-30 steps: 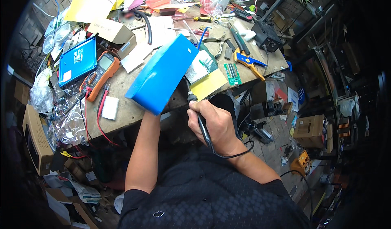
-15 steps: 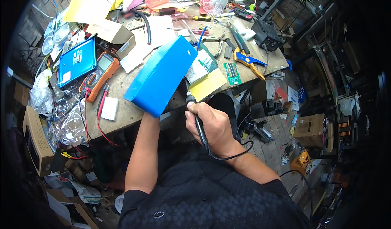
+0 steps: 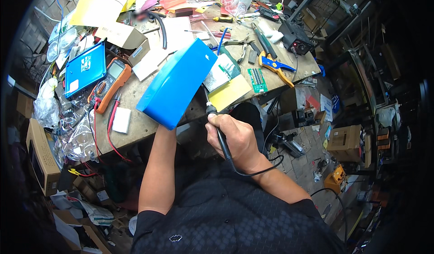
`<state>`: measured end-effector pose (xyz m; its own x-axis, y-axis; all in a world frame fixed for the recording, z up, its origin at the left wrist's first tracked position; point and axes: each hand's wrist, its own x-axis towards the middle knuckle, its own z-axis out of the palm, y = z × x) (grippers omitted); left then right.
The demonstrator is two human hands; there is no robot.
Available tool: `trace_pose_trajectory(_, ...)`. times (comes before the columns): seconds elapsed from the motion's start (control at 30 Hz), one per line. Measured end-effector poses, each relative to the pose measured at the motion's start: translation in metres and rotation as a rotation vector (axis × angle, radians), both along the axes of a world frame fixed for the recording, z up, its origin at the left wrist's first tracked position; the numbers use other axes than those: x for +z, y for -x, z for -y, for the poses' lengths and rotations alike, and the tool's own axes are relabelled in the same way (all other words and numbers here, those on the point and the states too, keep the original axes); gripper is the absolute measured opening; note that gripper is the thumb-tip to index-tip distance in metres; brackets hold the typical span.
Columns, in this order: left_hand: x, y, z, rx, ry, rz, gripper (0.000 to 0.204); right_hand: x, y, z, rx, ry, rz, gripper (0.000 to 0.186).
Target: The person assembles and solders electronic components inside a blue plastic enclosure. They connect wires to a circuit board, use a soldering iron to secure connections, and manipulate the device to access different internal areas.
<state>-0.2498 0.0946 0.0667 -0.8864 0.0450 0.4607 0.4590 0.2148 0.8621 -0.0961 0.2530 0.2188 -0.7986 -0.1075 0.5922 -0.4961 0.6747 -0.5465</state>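
Note:
A blue box-shaped case (image 3: 178,84) is tilted over the front edge of the workbench. My left hand (image 3: 165,130) reaches up behind its near end and holds it; the fingers are hidden by the case. My right hand (image 3: 237,141) is closed round the black handle of a soldering iron (image 3: 221,138). The iron points up toward the case's right side, and its tip is hard to make out there. Beyond it lie a yellow sheet (image 3: 231,92) and a small green circuit board (image 3: 257,80).
At the left lie an orange multimeter (image 3: 110,78) with red leads and a blue lid (image 3: 86,71). Yellow-and-blue wire strippers (image 3: 276,68), pliers (image 3: 243,50) and a black power unit (image 3: 296,39) are at the right. Cardboard boxes (image 3: 344,139) stand on the floor.
The blue case has shifted very slightly left, and the iron's cable has swung a little right. A red light shows on the black power unit.

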Motion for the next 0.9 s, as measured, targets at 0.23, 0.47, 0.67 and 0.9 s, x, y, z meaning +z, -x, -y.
trace_pose_trajectory(0.23,0.001,0.001,0.001,0.006,0.006,-0.005,0.025,0.002,-0.001,-0.002,0.011,0.02,0.028,0.02)
trace_pose_trajectory(0.47,0.001,0.001,0.003,0.012,0.01,-0.009,0.024,0.001,-0.001,-0.005,0.025,0.029,0.032,0.022)
trace_pose_trajectory(0.67,0.001,0.001,0.004,0.023,0.017,-0.015,0.024,0.004,0.002,-0.01,0.056,0.019,0.027,0.024)
trace_pose_trajectory(0.9,0.003,0.0,0.007,0.037,0.03,-0.023,0.023,0.014,0.004,-0.019,0.105,0.022,0.104,0.026)
